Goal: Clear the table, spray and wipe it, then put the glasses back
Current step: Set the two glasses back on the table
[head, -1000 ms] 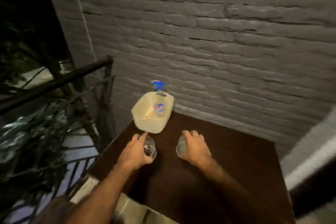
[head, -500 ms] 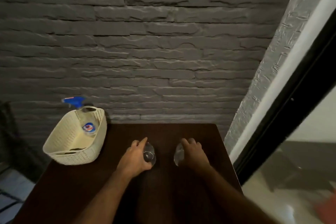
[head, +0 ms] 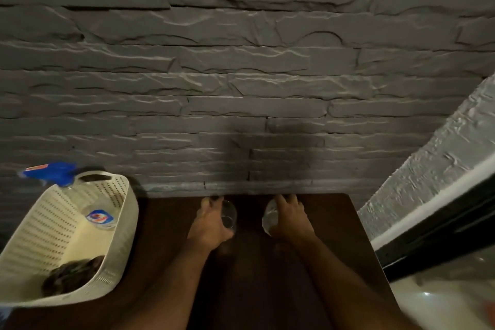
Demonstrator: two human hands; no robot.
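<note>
- Left hand (head: 210, 225) is curled round a clear drinking glass (head: 228, 215), which is held from its outer side.
- Right hand (head: 290, 218) is wrapped round a second glass (head: 268, 218) in the same manner.
- Both glasses are held near the far edge of the dark tabletop (head: 166, 244), close to the stone wall (head: 241, 75); contact with the surface cannot be told.
- A spray bottle (head: 67, 185) is kept upright in the perforated basket (head: 117, 246) at the left, within reach for spraying.
- One glass per hand is judged to allow both to be moved together.
</note>
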